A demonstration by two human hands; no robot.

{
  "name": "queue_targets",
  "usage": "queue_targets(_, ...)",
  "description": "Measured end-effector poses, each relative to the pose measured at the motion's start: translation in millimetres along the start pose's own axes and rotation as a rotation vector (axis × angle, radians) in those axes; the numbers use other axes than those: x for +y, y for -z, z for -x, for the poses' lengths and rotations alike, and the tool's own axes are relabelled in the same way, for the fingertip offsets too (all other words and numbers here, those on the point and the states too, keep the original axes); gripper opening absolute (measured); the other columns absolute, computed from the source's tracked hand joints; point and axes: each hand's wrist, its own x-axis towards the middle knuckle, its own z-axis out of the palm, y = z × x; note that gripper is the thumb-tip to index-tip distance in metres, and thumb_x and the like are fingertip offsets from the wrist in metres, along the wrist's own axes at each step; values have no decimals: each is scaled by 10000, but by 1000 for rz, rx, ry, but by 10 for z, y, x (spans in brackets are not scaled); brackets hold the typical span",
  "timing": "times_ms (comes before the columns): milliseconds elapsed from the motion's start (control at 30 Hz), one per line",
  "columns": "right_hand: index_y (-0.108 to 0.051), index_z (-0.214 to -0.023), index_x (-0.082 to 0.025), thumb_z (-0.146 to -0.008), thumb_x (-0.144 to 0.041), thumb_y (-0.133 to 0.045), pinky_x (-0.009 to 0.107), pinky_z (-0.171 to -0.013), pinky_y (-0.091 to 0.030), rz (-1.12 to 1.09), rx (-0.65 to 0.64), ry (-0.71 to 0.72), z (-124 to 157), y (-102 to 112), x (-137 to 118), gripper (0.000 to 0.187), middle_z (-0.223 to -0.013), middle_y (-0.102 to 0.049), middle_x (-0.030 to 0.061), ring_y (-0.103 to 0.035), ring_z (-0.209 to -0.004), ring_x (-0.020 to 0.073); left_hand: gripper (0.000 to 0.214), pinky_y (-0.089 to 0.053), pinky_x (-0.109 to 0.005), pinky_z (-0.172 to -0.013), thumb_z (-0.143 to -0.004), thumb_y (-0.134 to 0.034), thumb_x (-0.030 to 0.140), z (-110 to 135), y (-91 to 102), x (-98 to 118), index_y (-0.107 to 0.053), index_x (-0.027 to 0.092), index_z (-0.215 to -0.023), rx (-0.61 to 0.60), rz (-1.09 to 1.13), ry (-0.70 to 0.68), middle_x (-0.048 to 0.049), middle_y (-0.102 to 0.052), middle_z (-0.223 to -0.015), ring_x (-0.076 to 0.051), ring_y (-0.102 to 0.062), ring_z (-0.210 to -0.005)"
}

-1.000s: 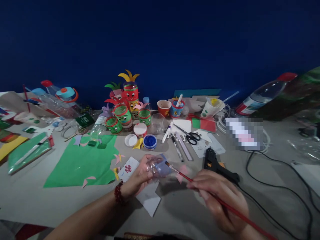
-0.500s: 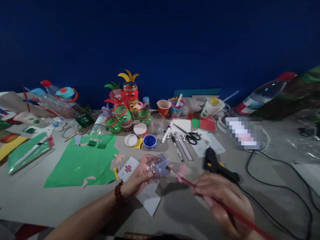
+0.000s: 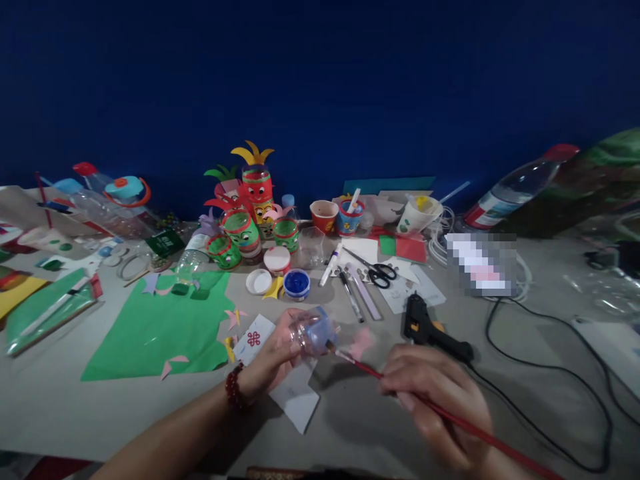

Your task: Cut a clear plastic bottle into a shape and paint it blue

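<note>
My left hand [image 3: 280, 350], with a dark red bead bracelet at the wrist, is closed around a clear plastic bottle piece [image 3: 305, 333]. Part of that piece is tinted blue on its right side. In my right hand [image 3: 437, 397] is a red-handled paintbrush [image 3: 367, 368], held like a pen. Its bristle tip is at the lower right edge of the bottle piece; whether it touches is hard to tell. An open jar of blue paint [image 3: 297, 285] stands beyond my left hand, beside a white lid [image 3: 259, 282]. White paper [image 3: 295, 400] lies under my left hand.
A black glue gun [image 3: 435, 330] with its cable lies at right. Scissors [image 3: 377, 272], a pen [image 3: 351, 297] and a marker [image 3: 330, 265] lie beyond. Green paper [image 3: 155, 327] covers the left side. Decorated cups [image 3: 240, 228] and a large bottle [image 3: 520, 190] stand along the back.
The brush tip has moved slightly left and down along the bottle piece, with my right hand shifting left. The whole view has shifted a little. Both hands keep their hold.
</note>
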Motion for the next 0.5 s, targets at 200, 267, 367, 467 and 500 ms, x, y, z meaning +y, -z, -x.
queue_targets(200, -682, -859, -209, -775, -50, -484, 274, -580, -579, -20, -19, 5, 35, -8, 10, 268, -680, -703, 24, -695, -639, 178, 529, -447, -524, -1012, -768, -776, 431, 0, 29, -19, -531, 237, -1196, -11, 30, -2, -112, -586, -1292, -341, -572, -1217)
queue_targets(267, -673, -848, -211, -761, -45, -478, 270, -582, -576, -18, -6, 20, 28, -2, 4, 271, -654, -689, 15, -687, -626, 170, 516, -442, -532, -1025, -766, -780, 416, 0, 30, -20, -532, 239, -1183, -3, 47, -12, -111, -581, -1315, -339, -572, -1222)
queue_targets(367, -672, -874, -213, -759, -29, -471, 266, -582, -578, -4, -17, 14, 3, 24, -15, 296, -656, -694, 6, -683, -613, 162, 512, -451, -527, -1026, -767, -778, 416, -2, 28, -21, -533, 239, -1179, -6, 68, -6, -110, -585, -1319, -332, -588, -1209)
queue_targets(467, -666, -822, -222, -762, -49, -478, 263, -576, -570, 42, -4, 17, 2, 37, -22, 263, -646, -689, 3, -684, -608, 166, 497, -461, -514, -1023, -765, -780, 409, -2, 26, -21, -541, 246, -1169, 9, 77, -2, -92, -605, -1291, -315, -616, -1173)
queue_targets(500, -664, -823, -226, -758, -51, -479, 261, -577, -568, 45, -2, 17, 11, 35, -19, 263, -646, -689, 2, -687, -614, 168, 491, -462, -513, -1023, -764, -781, 406, -2, 25, -20, -543, 248, -1164, 15, 80, -6, -87, -611, -1284, -313, -621, -1166)
